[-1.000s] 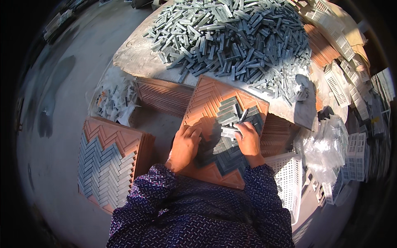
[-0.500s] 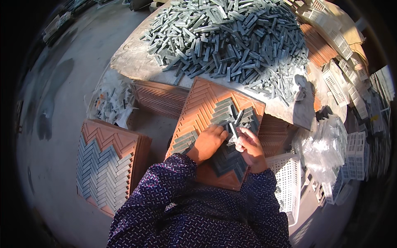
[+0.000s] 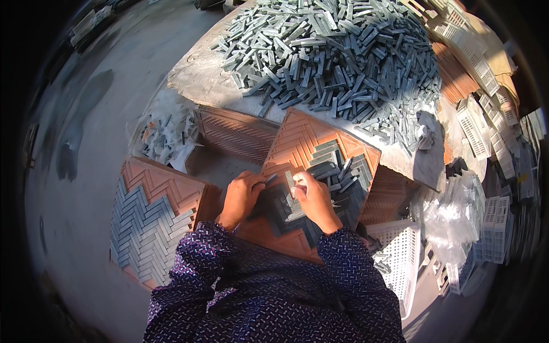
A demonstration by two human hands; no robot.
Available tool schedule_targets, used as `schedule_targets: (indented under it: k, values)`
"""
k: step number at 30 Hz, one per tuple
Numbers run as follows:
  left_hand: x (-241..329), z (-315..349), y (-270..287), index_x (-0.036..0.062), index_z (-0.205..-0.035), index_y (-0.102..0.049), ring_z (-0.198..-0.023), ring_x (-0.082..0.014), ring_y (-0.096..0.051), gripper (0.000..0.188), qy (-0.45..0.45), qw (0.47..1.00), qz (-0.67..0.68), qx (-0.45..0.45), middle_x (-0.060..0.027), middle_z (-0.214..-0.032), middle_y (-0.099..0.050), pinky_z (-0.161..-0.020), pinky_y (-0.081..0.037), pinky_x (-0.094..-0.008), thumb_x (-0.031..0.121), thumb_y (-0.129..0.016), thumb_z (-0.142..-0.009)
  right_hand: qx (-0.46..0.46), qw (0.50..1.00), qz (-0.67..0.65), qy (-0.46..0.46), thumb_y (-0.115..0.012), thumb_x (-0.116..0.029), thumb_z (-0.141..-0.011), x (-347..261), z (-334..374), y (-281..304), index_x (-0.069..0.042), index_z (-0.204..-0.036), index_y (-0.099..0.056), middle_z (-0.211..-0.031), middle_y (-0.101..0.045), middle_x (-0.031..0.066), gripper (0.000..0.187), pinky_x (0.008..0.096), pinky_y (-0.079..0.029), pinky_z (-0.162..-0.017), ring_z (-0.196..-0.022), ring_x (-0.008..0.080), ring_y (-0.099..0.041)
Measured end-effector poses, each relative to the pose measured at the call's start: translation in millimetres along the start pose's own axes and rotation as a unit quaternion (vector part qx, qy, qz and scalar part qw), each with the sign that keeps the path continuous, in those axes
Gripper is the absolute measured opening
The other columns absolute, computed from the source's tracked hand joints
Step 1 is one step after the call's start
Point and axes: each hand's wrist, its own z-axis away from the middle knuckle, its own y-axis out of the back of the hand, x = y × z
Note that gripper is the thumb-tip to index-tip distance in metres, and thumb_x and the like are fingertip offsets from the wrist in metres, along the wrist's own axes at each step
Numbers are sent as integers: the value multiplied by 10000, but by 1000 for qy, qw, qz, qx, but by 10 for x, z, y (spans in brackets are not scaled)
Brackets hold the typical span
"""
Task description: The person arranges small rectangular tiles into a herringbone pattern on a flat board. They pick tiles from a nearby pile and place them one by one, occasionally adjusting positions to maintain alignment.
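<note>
In front of me lies an orange mould tray (image 3: 294, 128) with herringbone grooves, partly filled with dark grey stone strips (image 3: 357, 197). My left hand (image 3: 243, 194) is over the tray's left edge, thumb and fingers pinching a short grey stone strip (image 3: 270, 179). Over the middle of the tray, my right hand (image 3: 313, 199) is closed, its fingertips pinched at a pale stone strip (image 3: 290, 179). Several loose strips (image 3: 342, 176) lie on the laid ones, just right of my right hand.
A big heap of stone strips (image 3: 337, 63) covers the worktable (image 3: 200, 68) beyond the tray. At left, a mould stack (image 3: 163, 194) bears a filled herringbone panel. A bag of scraps (image 3: 166, 137) stands behind it. White baskets (image 3: 403, 246) and clear plastic (image 3: 452, 211) are at right.
My left hand has moved left, off the laid strips to the tray's left edge. My right hand has shifted left, away from the loose strips. The view has swung slightly.
</note>
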Motion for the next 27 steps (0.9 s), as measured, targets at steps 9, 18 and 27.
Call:
schedule_targets:
  k: [9, 18, 27]
  values:
    - [-44, -30, -108, 47, -980, -656, -784, -351, -603, 254, -46, 999, -23, 12, -138, -828, -614, -694, -492, -400, 38, -691, -729, -44, 985, 165, 26, -650, -29, -770, -151, -99, -13, -29, -1014, -571, -990, -635, 178, 257, 416, -500, -728, -893, 350, -618]
    - [19, 0, -105, 39, -949, -637, -858, -346, -574, 257, -71, 996, -58, 16, -127, -886, -598, -746, -478, -401, 22, -695, -699, -122, 989, 78, -9, -633, -19, -777, -179, -335, 62, -28, -1104, -608, -870, -645, 213, 328, 415, -503, -721, -816, 374, -628]
    - [-21, -78, -93, 26, -908, -639, -862, -347, -577, 225, -70, 997, -28, -21, -127, -871, -597, -755, -476, -402, -14, -685, -691, -50, 984, 92, 142, -633, -32, -792, -29, -261, 80, -20, -1108, -603, -923, -652, 182, 318, 397, -507, -706, -814, 362, -635]
